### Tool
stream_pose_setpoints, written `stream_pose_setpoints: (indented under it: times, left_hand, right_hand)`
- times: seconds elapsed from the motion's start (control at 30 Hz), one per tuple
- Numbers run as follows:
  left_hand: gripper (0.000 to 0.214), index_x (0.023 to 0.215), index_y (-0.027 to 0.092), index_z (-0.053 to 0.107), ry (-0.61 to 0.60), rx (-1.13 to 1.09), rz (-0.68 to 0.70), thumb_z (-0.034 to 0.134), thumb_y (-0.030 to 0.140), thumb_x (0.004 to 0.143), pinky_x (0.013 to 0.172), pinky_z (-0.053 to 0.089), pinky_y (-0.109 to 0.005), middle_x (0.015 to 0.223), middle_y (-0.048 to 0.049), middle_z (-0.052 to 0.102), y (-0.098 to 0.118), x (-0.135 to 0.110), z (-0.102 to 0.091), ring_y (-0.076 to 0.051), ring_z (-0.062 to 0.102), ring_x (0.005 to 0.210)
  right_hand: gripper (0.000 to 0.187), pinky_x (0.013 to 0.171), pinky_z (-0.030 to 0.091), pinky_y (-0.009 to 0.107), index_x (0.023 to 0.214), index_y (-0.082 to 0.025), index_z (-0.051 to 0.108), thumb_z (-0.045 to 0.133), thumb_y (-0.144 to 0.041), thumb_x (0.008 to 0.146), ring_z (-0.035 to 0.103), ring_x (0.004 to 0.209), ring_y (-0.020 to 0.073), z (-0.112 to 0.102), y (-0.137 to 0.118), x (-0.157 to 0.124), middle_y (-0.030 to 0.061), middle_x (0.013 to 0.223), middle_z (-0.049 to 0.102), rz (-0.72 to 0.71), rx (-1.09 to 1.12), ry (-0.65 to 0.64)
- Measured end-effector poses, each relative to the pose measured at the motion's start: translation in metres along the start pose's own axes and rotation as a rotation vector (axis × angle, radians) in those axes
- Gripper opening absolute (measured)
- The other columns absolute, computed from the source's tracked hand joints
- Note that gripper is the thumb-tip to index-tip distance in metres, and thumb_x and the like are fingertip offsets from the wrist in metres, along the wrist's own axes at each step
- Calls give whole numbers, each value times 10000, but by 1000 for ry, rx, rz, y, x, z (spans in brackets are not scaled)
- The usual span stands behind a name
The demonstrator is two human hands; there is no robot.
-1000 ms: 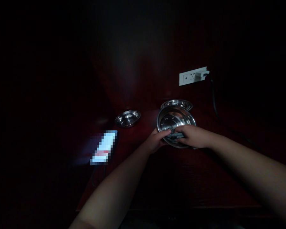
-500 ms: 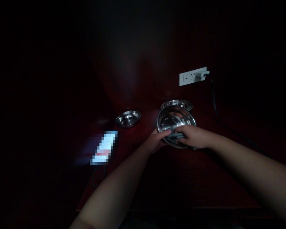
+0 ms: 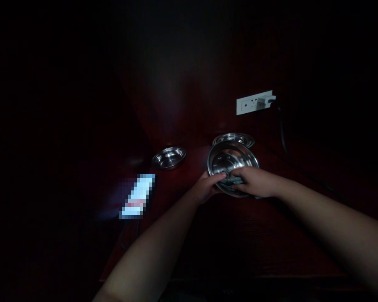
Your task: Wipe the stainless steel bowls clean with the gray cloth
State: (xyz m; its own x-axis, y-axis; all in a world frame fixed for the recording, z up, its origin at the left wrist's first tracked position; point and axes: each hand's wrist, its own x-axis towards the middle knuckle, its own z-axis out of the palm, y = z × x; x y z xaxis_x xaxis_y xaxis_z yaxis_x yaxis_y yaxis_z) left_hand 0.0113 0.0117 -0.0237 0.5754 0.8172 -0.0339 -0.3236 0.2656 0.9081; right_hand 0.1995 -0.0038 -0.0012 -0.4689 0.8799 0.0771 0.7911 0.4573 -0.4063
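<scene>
Deep shadow fills most of the room around us, with a dim patch of light on the dark red, glossy wall [image 3: 176, 100] and a dark reddish tabletop [image 3: 245, 235] below it. On the wall we see a white rectangular socket plate [image 3: 245, 105] carrying a white plug [image 3: 266, 100], and a black cable [image 3: 282, 134] trails down to its right. At the left of the table lies a flat phone-like device with a bright screen [image 3: 137, 196] — its display is pixelated, so we cannot read whatever is written there.

Nearer the middle, our left hand [image 3: 206, 188] grips the near-left wall of a deep, round, shiny metal bowl [image 3: 228, 157], thumb over the rim and fingers outside. The bowl is tilted, its mouth towards us. Our right hand [image 3: 255, 181] reaches inside with its fingers partly curled, pinching a bunched grey-green patterned cloth [image 3: 234, 180] against the lower inner wall. Just behind the bowl, partly covered by it, sits a shallow metal dish with a wide rim [image 3: 233, 136]; well to the left stands a small round metal bowl [image 3: 169, 157].

Compared with half a second ago, everything sits slightly lower in our view — both hands keep the same hold
</scene>
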Motion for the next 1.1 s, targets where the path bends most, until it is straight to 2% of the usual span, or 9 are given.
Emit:
stream_pose_setpoints:
  times: [0.8, 1.1]
  left_hand:
    - [539, 1154, 180, 563, 23, 23, -4, 732, 299, 656, 808, 503, -443, 1027, -109, 668, 2, -2, 2, -251, 641, 911]
    - [536, 1143, 189, 569, 4, 4, -3, 744, 287, 646, 807, 507, -429, 1051, -101, 657, 0, 0, 0, -236, 635, 904]
  right_hand:
    - [150, 668, 437, 304, 858, -151, 625, 566, -253, 766, 601, 727, 190, 0, -3, -1, 87, 836, 675, -7, 19, 10]
    - [243, 713, 460, 324, 970, -142, 650, 560, -240, 766, 614, 776, 206, 0, -3, -1, 94, 880, 683, -29, 62, 7]
